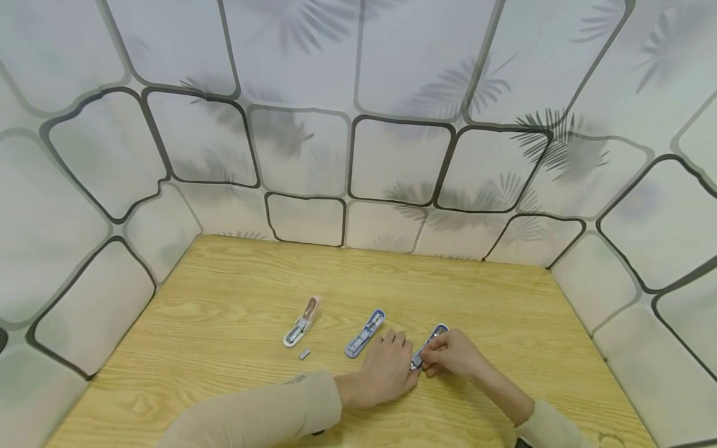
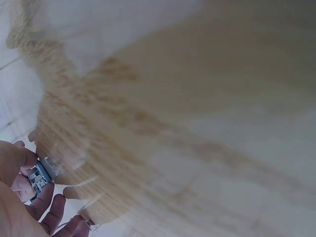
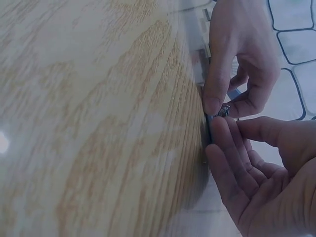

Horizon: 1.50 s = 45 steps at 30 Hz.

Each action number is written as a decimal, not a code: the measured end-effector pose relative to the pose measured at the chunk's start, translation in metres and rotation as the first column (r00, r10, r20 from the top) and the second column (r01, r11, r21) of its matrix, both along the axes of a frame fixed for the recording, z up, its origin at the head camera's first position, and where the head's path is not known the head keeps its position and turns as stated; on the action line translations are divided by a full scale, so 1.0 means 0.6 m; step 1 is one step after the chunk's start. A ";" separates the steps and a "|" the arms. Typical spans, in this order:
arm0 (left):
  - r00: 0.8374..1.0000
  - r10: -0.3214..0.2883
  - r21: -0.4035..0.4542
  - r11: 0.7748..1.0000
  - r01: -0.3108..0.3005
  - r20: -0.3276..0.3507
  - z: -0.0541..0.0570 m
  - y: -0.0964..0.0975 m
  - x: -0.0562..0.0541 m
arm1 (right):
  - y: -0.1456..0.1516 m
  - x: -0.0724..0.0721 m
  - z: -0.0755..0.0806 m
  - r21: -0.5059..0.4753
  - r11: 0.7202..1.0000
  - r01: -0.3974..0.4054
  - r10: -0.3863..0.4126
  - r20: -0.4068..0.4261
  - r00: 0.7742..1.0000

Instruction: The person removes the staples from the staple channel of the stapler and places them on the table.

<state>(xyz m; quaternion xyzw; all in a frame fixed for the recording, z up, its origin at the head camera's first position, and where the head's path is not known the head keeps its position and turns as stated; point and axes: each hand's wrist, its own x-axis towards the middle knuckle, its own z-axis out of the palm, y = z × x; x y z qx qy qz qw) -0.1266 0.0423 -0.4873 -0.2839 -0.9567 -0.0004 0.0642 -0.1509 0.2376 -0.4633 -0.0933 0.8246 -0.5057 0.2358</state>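
A blue mini stapler (image 1: pixel 434 336), unfolded to show its metal inside, lies slanted on the table between both hands. My left hand (image 1: pixel 388 367) grips its near end with thumb and fingers. In the right wrist view, the left thumb and a finger pinch it beside a small metal part (image 3: pixel 224 111). Thumb and fingertips of my right hand (image 1: pixel 455 353) pinch the stapler from the right, covering its middle; whether they also hold something small cannot be told. In the left wrist view, the stapler's blue end (image 2: pixel 40 174) shows among the fingers.
Left of the hands lies a second unfolded blue mini stapler (image 1: pixel 365 334). Farther left are an unfolded white and pink one (image 1: pixel 301 323) and a small grey staple strip (image 1: pixel 304 354). A patterned fabric screen (image 1: pixel 386 227) borders the wooden table (image 1: pixel 235 298).
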 end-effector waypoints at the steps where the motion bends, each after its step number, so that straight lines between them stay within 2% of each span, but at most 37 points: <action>1: 1.000 0.000 -0.001 1.000 0.000 0.001 0.000 0.000 0.000 | 0.001 0.000 0.000 -0.003 1.000 -0.009 0.009 0.001 1.000; 7: 1.000 0.003 -0.001 1.000 -0.003 0.016 0.000 0.001 -0.001 | 0.007 0.000 0.010 -0.004 0.999 -0.033 0.033 0.015 0.999; 11: 1.000 0.011 -0.001 1.000 -0.011 0.019 -0.002 0.002 -0.001 | 0.018 0.000 0.022 0.014 1.000 -0.014 0.014 0.021 1.000; 24: 0.999 -0.005 0.000 1.000 0.005 -0.034 -0.008 0.002 0.000 | 0.095 0.010 0.043 0.070 0.998 -0.003 0.000 0.037 0.999; 34: 0.999 -0.002 0.013 1.000 0.003 -0.042 -0.008 -0.001 -0.001 | 0.129 0.012 0.029 0.018 0.999 -0.031 0.029 0.087 0.996; 45: 0.999 -0.012 0.021 1.000 0.013 -0.038 -0.003 -0.003 0.001 | 0.128 0.010 -0.001 -0.017 0.999 -0.037 0.039 0.137 0.990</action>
